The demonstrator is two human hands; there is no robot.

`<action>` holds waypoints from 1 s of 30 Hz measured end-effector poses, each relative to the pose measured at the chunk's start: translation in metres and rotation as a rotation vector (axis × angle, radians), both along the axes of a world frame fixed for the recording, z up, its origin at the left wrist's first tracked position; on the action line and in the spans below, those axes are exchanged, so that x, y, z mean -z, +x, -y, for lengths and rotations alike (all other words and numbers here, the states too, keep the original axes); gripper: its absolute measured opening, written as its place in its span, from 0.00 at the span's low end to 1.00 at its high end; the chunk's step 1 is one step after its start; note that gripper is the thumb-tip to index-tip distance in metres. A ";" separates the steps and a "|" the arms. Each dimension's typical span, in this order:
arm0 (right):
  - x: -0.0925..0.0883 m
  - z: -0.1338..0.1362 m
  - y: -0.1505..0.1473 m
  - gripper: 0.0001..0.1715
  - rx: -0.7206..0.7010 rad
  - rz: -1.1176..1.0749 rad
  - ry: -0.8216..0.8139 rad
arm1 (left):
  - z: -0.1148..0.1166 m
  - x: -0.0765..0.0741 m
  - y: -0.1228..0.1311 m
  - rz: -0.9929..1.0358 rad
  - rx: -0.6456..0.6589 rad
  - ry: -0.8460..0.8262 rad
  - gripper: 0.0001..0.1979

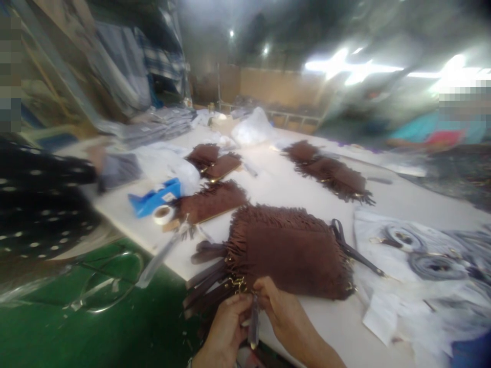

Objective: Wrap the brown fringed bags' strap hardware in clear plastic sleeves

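1. Since it's pretty blurry toward the back, take this as my read: beyond your grip and off to its left, the nearer fringed pouch [213, 202] already has its fringe on, but I can't tell if it's finished.

2. Just left of your fingers there's a bunch of dark straps [207, 278]. Can't make out whether any are attached to anything, so I'd guess there's strap work left.

3. Right beyond your grip, the big fringed pouch [295, 253] lies flat on the white table [268, 168], with gold clasps [238, 282] between its near left corner and your fingertips. Looks like the one you're on; I'd call it midway, not done.

4. Off to the right of your grip, a loose-looking strap [360, 259] runs out by the pouch's end, more pouches [333, 174] sit farther back, and coiled straps [433, 266] lie on white wrapping. Those coils look unused to me.

5. Now the grip. Your left hand [228, 327] is pinched narrow, thumb and fingers on a short dark strip [253, 322] that hangs gold tip down.

6. Your right hand [286, 317] looks pinched narrow too, on the strip's top end. Can't see whether it's fastened to a clasp.
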State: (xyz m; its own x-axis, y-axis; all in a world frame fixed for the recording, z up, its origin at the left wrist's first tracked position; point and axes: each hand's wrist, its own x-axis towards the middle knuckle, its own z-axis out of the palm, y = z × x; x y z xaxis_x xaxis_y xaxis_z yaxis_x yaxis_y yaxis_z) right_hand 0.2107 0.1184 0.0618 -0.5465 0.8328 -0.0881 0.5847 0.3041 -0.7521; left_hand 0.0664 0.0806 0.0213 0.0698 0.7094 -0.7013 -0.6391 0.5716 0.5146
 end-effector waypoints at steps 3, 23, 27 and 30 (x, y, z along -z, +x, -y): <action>0.013 0.006 -0.002 0.10 0.107 0.053 0.007 | 0.001 0.004 -0.001 -0.020 -0.014 -0.006 0.14; 0.047 0.055 -0.022 0.14 0.441 -0.101 -0.024 | 0.014 0.000 0.008 -0.070 -0.076 0.062 0.14; 0.036 0.046 -0.019 0.09 0.442 -0.283 -0.197 | 0.009 0.004 -0.009 0.079 0.026 -0.041 0.14; 0.029 0.039 -0.014 0.07 0.405 -0.500 -0.321 | 0.004 0.005 -0.017 0.208 0.146 -0.065 0.15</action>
